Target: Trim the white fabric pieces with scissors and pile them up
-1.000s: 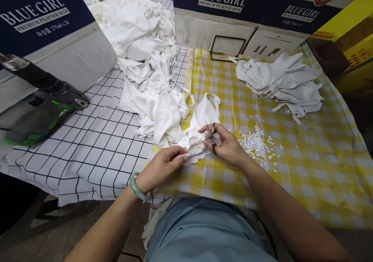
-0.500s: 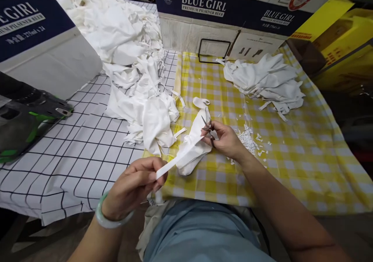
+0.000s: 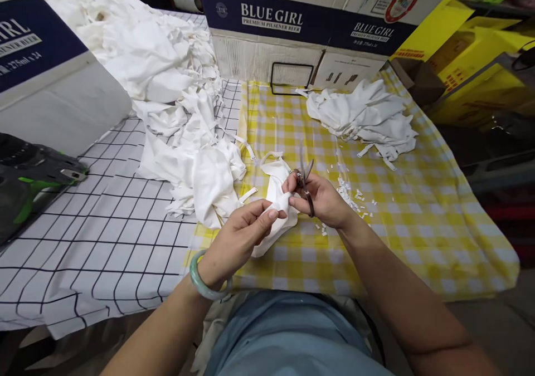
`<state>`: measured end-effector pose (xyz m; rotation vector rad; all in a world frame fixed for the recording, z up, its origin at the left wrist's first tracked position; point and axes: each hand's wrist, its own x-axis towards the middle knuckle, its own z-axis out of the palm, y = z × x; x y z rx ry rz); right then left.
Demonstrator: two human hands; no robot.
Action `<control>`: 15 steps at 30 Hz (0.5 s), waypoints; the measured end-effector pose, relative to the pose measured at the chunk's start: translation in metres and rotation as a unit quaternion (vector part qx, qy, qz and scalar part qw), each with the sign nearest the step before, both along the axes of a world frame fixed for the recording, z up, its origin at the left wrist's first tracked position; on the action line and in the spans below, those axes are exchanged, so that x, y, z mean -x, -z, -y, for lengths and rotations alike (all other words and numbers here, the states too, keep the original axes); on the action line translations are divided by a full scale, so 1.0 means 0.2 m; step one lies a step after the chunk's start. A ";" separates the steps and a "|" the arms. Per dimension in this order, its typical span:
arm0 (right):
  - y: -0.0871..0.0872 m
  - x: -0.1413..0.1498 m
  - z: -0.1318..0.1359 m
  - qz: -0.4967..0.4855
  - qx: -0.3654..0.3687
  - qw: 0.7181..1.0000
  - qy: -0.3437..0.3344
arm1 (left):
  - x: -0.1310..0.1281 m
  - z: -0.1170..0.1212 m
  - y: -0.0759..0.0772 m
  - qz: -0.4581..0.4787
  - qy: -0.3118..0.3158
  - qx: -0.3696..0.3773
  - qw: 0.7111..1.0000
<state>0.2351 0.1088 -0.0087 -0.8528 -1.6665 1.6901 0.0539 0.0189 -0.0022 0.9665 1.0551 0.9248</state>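
Note:
A white cloth garment [image 3: 275, 184] with narrow straps lies on the yellow checked cloth in front of me. My left hand [image 3: 251, 220], with a green bangle at the wrist, pinches its white fabric between thumb and fingers. Close beside it, my right hand [image 3: 320, 198] is closed around small scissors [image 3: 308, 181], blades pointing up and away from the fabric. The thumb and fingertip of this hand also pinch the garment's edge. The exact spot between the fingertips is partly hidden.
White garments lie in a large heap [image 3: 137, 47] at left and a smaller pile [image 3: 363, 114] at right. Small white scraps [image 3: 349, 195] lie beside my right hand. Beer cartons [image 3: 267, 53], a black wire stand [image 3: 291, 79] and a grey-green power tool [image 3: 37, 170] stand around.
My left hand has let go of the stretched strap's far end and moved up and right to the garment by my right hand. The scissor blades have turned upward, away from the fabric.

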 end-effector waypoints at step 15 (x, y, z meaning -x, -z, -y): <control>0.13 0.12 0.21 -0.011 0.106 0.994 0.033 | -0.08 -0.02 0.01 0.036 -0.196 -0.091 0.976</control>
